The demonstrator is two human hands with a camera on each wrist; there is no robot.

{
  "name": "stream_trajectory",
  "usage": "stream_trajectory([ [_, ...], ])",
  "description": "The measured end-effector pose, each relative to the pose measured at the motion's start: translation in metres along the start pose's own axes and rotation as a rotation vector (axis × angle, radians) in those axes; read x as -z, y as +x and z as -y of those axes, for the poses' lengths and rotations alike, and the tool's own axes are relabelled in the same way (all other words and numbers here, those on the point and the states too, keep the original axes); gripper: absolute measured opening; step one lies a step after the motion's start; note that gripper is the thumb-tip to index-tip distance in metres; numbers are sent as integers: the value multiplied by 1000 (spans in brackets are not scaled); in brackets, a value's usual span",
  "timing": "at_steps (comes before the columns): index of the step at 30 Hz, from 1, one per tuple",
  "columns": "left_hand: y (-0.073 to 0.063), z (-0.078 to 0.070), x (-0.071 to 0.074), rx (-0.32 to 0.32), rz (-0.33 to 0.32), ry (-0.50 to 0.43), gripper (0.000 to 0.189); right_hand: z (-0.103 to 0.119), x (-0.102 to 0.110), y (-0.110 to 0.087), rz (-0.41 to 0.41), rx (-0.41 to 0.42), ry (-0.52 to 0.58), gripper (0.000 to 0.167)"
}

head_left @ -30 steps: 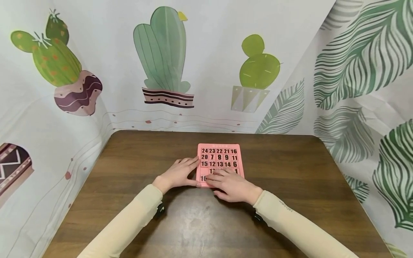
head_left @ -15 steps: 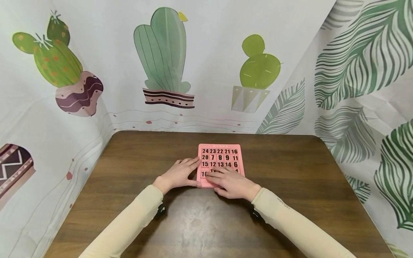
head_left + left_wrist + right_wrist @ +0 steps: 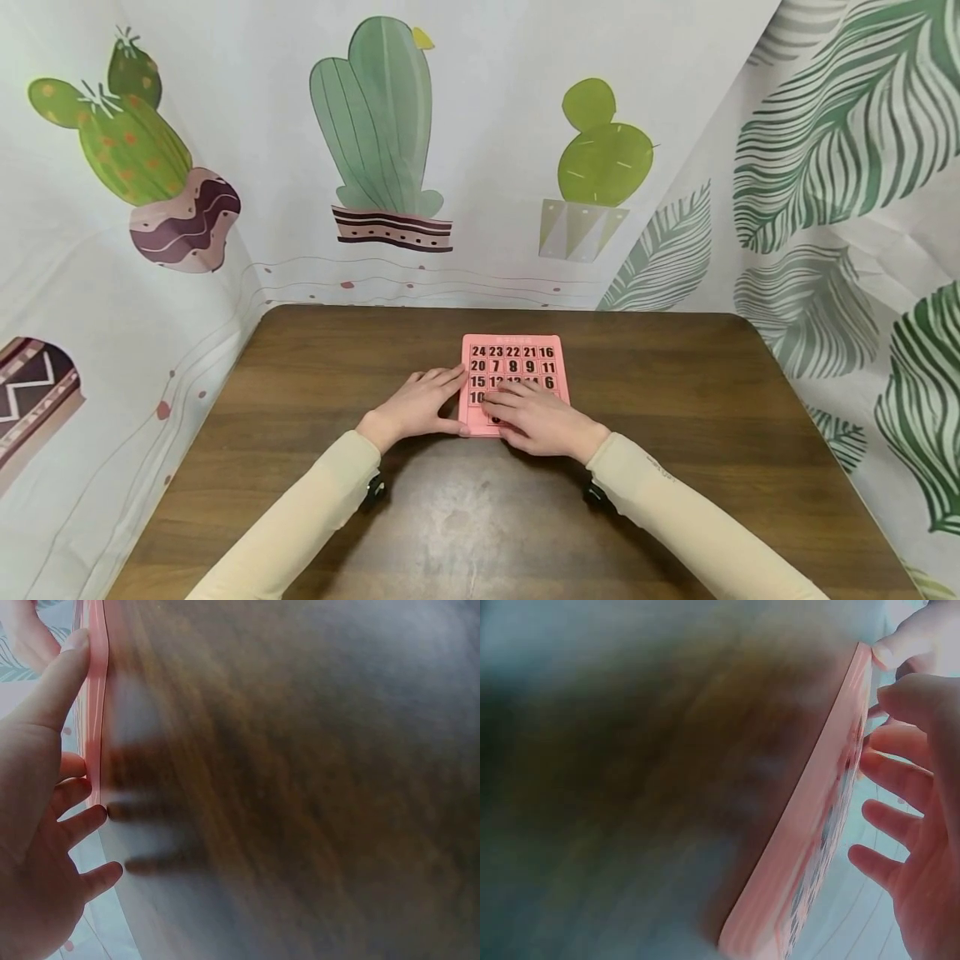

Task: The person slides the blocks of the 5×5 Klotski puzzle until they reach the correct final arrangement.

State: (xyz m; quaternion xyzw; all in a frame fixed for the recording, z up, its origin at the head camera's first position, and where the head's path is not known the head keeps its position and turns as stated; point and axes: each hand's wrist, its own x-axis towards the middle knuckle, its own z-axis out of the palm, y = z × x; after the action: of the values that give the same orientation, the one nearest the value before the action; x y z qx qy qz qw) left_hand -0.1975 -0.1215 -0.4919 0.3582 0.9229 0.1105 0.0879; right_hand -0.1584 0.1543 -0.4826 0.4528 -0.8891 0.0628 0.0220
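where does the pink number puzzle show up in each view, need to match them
Head: pink number puzzle just below and right of centre, partly hidden by the right hand.
Left wrist: narrow pink edge, upper left.
Right wrist: slanting pink side, right of centre, reaching the bottom.
Shared landmark: left hand, thumb by the puzzle's edge.

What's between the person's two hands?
In the head view, the left part of the pink board, with tile 10 showing, lies between the left hand and the right hand.
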Motion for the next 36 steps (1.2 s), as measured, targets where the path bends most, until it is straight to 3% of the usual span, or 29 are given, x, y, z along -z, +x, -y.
stream_trajectory([
  [7,0,1,0,3,5,1,101,2,2,-25,-21,27,-55,48],
  [13,0,0,2,9,7,-4,101,0,-2,-32,-38,56,-92,46],
  [30,-1,-4,3,8,-3,-8,102,14,0,-12,13,25,-78,51],
  [36,-2,-4,3,4,-7,-10,100,13,1,-11,-39,35,-78,45],
])
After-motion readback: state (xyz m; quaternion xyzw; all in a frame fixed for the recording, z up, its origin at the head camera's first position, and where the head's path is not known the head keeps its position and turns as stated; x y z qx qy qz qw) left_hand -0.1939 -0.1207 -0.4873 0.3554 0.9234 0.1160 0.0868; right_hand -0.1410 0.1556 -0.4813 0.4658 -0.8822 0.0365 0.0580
